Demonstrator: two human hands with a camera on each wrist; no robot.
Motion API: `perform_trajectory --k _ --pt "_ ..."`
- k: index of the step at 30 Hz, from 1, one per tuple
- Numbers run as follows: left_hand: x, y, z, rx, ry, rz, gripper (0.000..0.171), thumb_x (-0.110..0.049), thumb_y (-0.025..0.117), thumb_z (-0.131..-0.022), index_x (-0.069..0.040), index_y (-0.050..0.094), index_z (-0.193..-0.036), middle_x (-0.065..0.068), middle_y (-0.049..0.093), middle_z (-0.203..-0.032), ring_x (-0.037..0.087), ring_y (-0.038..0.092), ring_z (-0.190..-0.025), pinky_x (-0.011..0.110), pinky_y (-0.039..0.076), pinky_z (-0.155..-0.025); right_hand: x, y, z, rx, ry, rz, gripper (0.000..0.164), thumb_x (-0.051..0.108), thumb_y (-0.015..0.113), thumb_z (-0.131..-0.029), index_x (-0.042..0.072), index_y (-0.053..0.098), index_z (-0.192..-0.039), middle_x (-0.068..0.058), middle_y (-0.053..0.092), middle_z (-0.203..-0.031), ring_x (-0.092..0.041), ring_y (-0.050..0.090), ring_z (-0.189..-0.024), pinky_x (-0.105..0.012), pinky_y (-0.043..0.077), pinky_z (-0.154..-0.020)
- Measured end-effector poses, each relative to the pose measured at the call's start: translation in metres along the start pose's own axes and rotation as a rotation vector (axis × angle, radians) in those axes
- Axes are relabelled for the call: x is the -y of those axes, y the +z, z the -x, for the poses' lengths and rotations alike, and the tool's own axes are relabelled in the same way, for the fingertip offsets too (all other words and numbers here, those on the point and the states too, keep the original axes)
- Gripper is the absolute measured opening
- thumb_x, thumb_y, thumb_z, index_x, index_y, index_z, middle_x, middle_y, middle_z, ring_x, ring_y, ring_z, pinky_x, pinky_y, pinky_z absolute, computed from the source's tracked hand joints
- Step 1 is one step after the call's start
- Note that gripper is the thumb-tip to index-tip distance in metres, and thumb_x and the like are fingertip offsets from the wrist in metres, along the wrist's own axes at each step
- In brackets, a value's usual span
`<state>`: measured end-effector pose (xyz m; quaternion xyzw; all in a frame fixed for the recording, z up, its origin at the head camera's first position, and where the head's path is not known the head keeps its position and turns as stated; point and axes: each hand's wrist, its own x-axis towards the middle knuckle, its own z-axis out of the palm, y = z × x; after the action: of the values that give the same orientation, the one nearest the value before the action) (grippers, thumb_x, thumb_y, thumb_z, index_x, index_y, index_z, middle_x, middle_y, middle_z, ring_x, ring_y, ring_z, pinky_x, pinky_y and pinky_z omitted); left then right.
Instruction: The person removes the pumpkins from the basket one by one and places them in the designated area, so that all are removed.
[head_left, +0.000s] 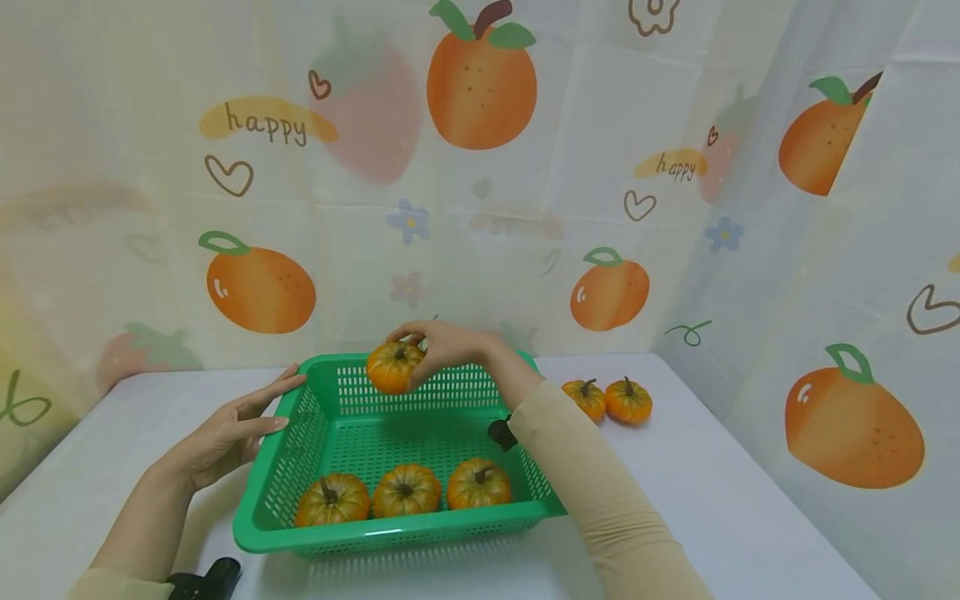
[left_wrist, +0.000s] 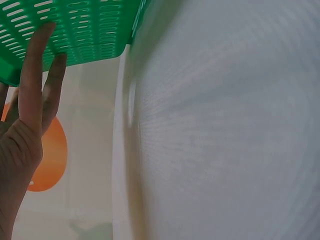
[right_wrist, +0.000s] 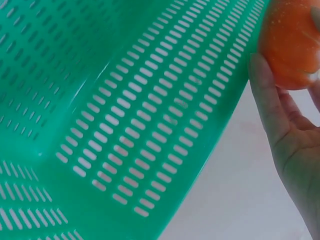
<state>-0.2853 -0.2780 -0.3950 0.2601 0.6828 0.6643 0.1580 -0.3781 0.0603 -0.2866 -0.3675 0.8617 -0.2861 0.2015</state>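
Observation:
My right hand grips a small orange pumpkin above the far part of a green plastic basket. Thumb and fingers lie around its sides; in the right wrist view the pumpkin is close to the slotted basket wall. My left hand rests against the basket's left rim with thumb and fingers extended. In the left wrist view, straight fingers touch the outside of the slotted wall. Inside the basket, three pumpkins form a row along the near side, their stems showing.
Two more pumpkins sit side by side on the white table to the right of the basket, one partly behind my right sleeve. A fruit-printed curtain hangs behind the table and along its right side.

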Motion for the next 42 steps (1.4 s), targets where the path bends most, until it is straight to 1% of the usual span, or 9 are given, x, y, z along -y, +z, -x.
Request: perform_trajectory --k 7,12,14,21,25,30,37,40,42 --pt "0.0 0.0 -0.001 0.01 0.008 0.008 0.063 -0.003 0.04 -0.103 -0.016 0.017 -0.16 -0.023 -0.008 -0.166 0.005 0.07 -0.102 0.03 0.061 -0.08 -0.01 -0.007 0.009 -0.041 0.007 -0.008 0.077 0.019 0.082 -0.078 0.022 0.047 -0.145 -0.01 0.045 -0.146 -0.027 0.048 -0.129 -0.037 0.054 -0.093" --pt "0.001 0.001 -0.001 0.023 0.015 0.018 0.063 -0.002 0.039 -0.103 -0.016 0.016 -0.16 -0.025 -0.006 -0.166 0.006 0.071 -0.097 0.03 0.061 -0.08 -0.016 -0.013 0.016 -0.077 0.028 -0.028 0.078 0.019 0.083 -0.075 0.024 0.048 -0.145 -0.01 0.046 -0.146 -0.027 0.05 -0.126 -0.038 0.053 -0.092" --pt "0.001 0.001 -0.001 0.022 0.017 0.02 0.063 -0.002 0.039 -0.103 -0.016 0.017 -0.16 -0.026 -0.005 -0.166 0.005 0.07 -0.101 0.029 0.061 -0.08 -0.018 -0.016 0.018 -0.093 0.037 -0.028 0.078 0.019 0.083 -0.075 0.026 0.048 -0.144 -0.01 0.047 -0.146 -0.027 0.05 -0.126 -0.037 0.053 -0.092" --pt "0.0 0.002 0.0 0.014 0.003 0.036 0.063 -0.002 0.04 -0.103 -0.017 0.017 -0.16 -0.023 -0.01 -0.166 0.006 0.071 -0.096 0.03 0.061 -0.08 -0.022 -0.028 0.029 -0.13 0.036 -0.034 0.078 0.018 0.083 -0.076 0.024 0.048 -0.145 -0.01 0.046 -0.148 -0.029 0.049 -0.127 -0.037 0.053 -0.093" --pt "-0.001 0.003 -0.001 0.015 0.002 0.037 0.063 -0.003 0.04 -0.103 -0.017 0.016 -0.16 -0.021 -0.012 -0.166 0.007 0.072 -0.091 0.029 0.061 -0.078 -0.029 -0.035 0.037 -0.162 0.064 -0.036 0.077 0.019 0.084 -0.075 0.027 0.049 -0.144 -0.009 0.046 -0.149 -0.03 0.046 -0.13 -0.04 0.053 -0.095" --pt "-0.001 0.002 0.0 0.023 0.009 0.025 0.063 -0.002 0.039 -0.103 -0.016 0.016 -0.16 -0.024 -0.009 -0.166 0.005 0.071 -0.097 0.028 0.06 -0.081 -0.04 -0.043 0.047 -0.2 0.081 -0.037 0.077 0.02 0.084 -0.076 0.028 0.049 -0.144 -0.009 0.044 -0.15 -0.031 0.045 -0.13 -0.042 0.052 -0.097" --pt "0.0 0.002 0.0 0.02 0.011 0.014 0.063 -0.002 0.04 -0.103 -0.015 0.016 -0.16 -0.024 -0.008 -0.166 0.003 0.065 -0.115 0.03 0.06 -0.085 -0.057 -0.055 0.065 -0.275 0.112 -0.031 0.076 0.022 0.083 -0.077 0.029 0.048 -0.144 -0.011 0.043 -0.151 -0.031 0.043 -0.133 -0.046 0.049 -0.102" --pt "0.0 0.002 0.0 0.02 0.013 0.013 0.063 -0.002 0.04 -0.103 -0.016 0.016 -0.16 -0.024 -0.008 -0.166 0.004 0.065 -0.114 0.031 0.06 -0.085 -0.064 -0.059 0.073 -0.31 0.124 -0.036 0.076 0.021 0.082 -0.077 0.027 0.048 -0.144 -0.012 0.044 -0.151 -0.033 0.043 -0.134 -0.049 0.048 -0.104" --pt "0.0 0.002 0.0 0.023 0.014 0.014 0.063 -0.002 0.039 -0.103 -0.016 0.016 -0.16 -0.024 -0.009 -0.166 0.005 0.068 -0.107 0.03 0.061 -0.083 -0.069 -0.061 0.078 -0.329 0.133 -0.042 0.075 0.019 0.081 -0.077 0.026 0.048 -0.145 -0.013 0.044 -0.151 -0.034 0.043 -0.134 -0.05 0.047 -0.105"
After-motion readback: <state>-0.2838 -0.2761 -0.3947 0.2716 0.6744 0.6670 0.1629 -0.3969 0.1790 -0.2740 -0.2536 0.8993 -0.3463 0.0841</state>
